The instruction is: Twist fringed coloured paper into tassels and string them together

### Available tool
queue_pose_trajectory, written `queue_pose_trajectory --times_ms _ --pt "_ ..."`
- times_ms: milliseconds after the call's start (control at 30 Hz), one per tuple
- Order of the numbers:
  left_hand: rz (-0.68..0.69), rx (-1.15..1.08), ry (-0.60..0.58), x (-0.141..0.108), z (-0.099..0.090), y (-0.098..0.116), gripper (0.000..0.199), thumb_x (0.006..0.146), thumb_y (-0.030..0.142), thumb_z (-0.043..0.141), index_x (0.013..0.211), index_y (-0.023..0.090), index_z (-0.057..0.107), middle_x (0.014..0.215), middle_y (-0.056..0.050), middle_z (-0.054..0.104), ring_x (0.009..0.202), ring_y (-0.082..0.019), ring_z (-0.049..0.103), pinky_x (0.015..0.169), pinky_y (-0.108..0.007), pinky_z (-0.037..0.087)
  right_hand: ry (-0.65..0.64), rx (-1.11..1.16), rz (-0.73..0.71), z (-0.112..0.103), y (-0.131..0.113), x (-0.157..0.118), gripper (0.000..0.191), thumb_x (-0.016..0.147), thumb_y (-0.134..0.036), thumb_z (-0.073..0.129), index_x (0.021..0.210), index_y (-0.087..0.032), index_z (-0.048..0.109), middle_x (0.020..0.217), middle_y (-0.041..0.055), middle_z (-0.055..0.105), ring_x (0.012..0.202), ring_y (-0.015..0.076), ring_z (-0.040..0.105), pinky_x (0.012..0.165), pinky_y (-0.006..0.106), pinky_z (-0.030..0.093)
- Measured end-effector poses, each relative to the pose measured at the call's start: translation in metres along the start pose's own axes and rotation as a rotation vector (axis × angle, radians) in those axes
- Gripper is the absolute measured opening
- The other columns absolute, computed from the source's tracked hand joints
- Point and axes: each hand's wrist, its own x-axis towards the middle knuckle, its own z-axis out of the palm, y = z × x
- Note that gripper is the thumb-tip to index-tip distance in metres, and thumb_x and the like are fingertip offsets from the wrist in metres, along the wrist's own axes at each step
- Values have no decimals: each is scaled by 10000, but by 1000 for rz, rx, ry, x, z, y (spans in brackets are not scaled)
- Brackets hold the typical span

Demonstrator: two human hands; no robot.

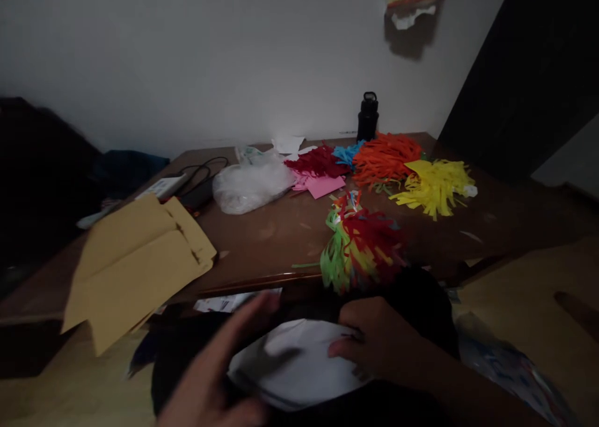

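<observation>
A white sheet, which looks like paper, lies over my dark-clothed lap. My right hand is closed at its right edge, thumb on the white surface and fingers curled. A small dark shape shows between thumb and forefinger, too dim to name. To the left of the sheet, my left hand is blurred, with thumb and fingers apart and nothing between them. Just beyond my right hand, a bundle of green, yellow and red fringed paper strips rests at the front edge of the table.
On the brown table are a yellow card folder, a clear plastic bag, pink paper, and red, orange and yellow fringe. A black bottle stands by the wall.
</observation>
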Motion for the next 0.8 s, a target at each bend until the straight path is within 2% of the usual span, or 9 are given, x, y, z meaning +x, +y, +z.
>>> queue_pose_trajectory --times_ms 33,67,100,167,233,333,433,600,800 --pt "24 76 -67 5 18 16 582 618 556 801 1149 370 652 1157 -27 711 1014 -327 629 927 -403 492 -15 10 -35 1 -5 1 356 755 -339 774 594 -145 523 596 -76 449 569 74 405 540 213 210" --pt "52 137 -164 11 32 29 355 705 465 771 1025 329 703 975 -31 743 847 -263 657 805 -332 522 -31 35 -45 0 -7 2 347 759 -359 770 607 -146 542 595 -75 457 565 74 411 537 210 217" --pt "81 147 -189 16 42 40 186 793 438 690 883 277 714 792 -23 717 708 -211 631 692 -276 507 -52 71 -35 -3 -8 0 332 778 -382 749 628 -148 568 596 -71 474 562 76 424 532 207 227" --pt "89 122 -207 26 49 50 296 874 425 583 679 208 635 586 12 562 548 -142 508 536 -214 410 -110 133 2 -12 -5 -5 318 858 -415 653 683 -153 616 615 -59 522 568 83 462 528 199 255" --pt "32 38 -218 33 48 51 400 886 481 539 619 185 558 563 32 447 525 -119 412 488 -203 339 -145 133 31 -21 3 -10 372 931 -412 539 673 -153 608 612 -51 535 566 85 475 526 197 262" --pt "-95 -115 -286 38 43 44 499 863 601 510 609 172 519 578 39 381 536 -112 340 480 -205 303 -131 90 41 -30 12 -16 469 950 -445 484 589 -148 525 557 -57 474 537 79 438 516 204 243" --pt "-106 -204 -234 38 43 39 535 831 644 539 585 172 488 576 48 357 539 -104 308 477 -198 287 -157 136 54 -34 13 -15 449 948 -476 481 650 -152 570 590 -59 490 562 86 454 524 196 265" --pt "-144 -367 -90 35 48 35 455 793 562 666 609 152 596 585 33 479 546 -99 388 504 -182 344 -138 83 63 -41 9 -15 467 980 -508 415 739 -164 619 649 -46 542 618 104 496 560 192 311" --pt "-412 -806 -122 39 55 33 378 665 483 800 577 145 654 516 -1 592 467 -112 485 482 -208 398 -212 164 -85 -50 12 -13 398 1002 -456 399 919 -195 687 790 -31 658 719 122 587 670 185 386"
